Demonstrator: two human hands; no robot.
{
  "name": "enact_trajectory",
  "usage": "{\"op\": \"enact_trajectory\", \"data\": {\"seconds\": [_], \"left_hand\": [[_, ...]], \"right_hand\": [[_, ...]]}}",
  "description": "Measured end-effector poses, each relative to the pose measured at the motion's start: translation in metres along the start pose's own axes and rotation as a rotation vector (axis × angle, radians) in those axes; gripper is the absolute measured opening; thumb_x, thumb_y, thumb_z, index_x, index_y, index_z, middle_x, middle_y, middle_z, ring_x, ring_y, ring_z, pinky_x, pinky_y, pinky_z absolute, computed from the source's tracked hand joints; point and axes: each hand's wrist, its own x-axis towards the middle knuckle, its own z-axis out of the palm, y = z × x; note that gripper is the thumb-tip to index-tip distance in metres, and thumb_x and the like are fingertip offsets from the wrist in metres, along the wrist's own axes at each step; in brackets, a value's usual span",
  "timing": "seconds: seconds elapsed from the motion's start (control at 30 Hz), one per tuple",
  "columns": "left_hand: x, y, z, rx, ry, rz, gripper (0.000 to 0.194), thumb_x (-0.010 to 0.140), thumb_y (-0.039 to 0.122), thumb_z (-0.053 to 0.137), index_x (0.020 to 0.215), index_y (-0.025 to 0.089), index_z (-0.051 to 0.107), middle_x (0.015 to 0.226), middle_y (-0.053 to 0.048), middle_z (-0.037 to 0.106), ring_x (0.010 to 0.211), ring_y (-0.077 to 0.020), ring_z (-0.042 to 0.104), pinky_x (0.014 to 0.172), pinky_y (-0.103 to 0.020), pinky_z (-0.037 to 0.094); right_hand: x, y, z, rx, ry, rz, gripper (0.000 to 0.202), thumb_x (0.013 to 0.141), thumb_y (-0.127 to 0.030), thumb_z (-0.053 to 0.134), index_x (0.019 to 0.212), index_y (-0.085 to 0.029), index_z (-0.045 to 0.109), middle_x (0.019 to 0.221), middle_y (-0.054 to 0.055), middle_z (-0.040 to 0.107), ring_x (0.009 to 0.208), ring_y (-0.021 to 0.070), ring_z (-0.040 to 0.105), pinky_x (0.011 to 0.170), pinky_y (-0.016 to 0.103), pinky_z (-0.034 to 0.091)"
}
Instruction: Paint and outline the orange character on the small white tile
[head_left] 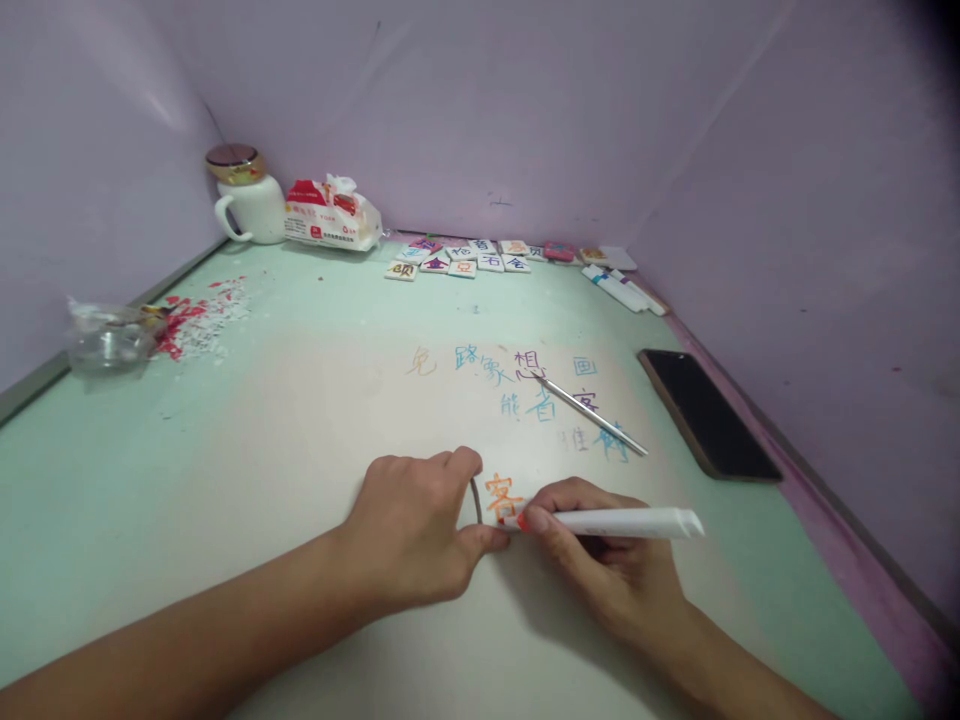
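In the head view, the orange character (501,494) on the small white tile (487,514) looks nearly or fully written, judging by its strokes; whether any are missing is hard to tell with the orange marker (622,522) tip at its lower part. Lettered tiles (491,262) lie at the back (some overlapping). The white tile is between the hands: the left hand (409,530) pinches its left side, index above, thumb below; the right hand (615,565) grips the marker near its tip.
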Motion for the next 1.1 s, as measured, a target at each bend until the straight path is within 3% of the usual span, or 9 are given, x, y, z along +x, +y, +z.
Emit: {"op": "enact_trajectory", "data": {"seconds": [0.23,0.53,0.87,1.1], "left_hand": [[0.0003,0.0004,-0.0013,0.013,-0.01,-0.001,0.035,0.079,0.049,0.054,0.1,0.021,0.052,0.086,-0.003,0.069,0.075,-0.0264,0.066,0.062,-0.034,0.042],[-0.0007,-0.0025,0.0022,-0.004,0.007,0.002,0.038,0.079,0.049,0.056,0.103,0.021,0.053,0.085,-0.004,0.069,0.076,-0.0284,0.066,0.064,-0.036,0.043],[0.0001,-0.005,0.0048,-0.017,0.025,-0.004,0.038,0.078,0.05,0.058,0.103,0.022,0.053,0.088,-0.003,0.07,0.076,-0.0292,0.066,0.064,-0.037,0.042],[-0.0008,-0.0035,0.0018,-0.015,-0.01,-0.008,0.038,0.078,0.048,0.057,0.105,0.021,0.052,0.091,-0.004,0.069,0.078,-0.0289,0.066,0.064,-0.035,0.04]], "right_hand": [[-0.0006,-0.0002,0.0006,-0.008,0.017,0.024,0.021,0.081,-0.032,0.059,0.066,-0.018,0.062,0.049,-0.003,0.048,0.042,0.0088,0.037,0.037,0.022,0.028],[-0.0014,-0.0044,0.0034,0.002,0.128,0.096,0.02,0.079,-0.032,0.059,0.063,-0.019,0.061,0.048,-0.004,0.05,0.042,0.0087,0.041,0.039,0.021,0.03],[0.0009,-0.0056,0.0028,-0.012,0.186,0.165,0.024,0.077,-0.036,0.06,0.062,-0.018,0.06,0.046,-0.005,0.044,0.042,0.008,0.033,0.04,0.023,0.022],[-0.0012,-0.0053,0.0033,0.028,0.138,0.079,0.019,0.078,-0.031,0.059,0.064,-0.019,0.061,0.047,-0.006,0.046,0.042,0.0074,0.034,0.04,0.022,0.023]]}}
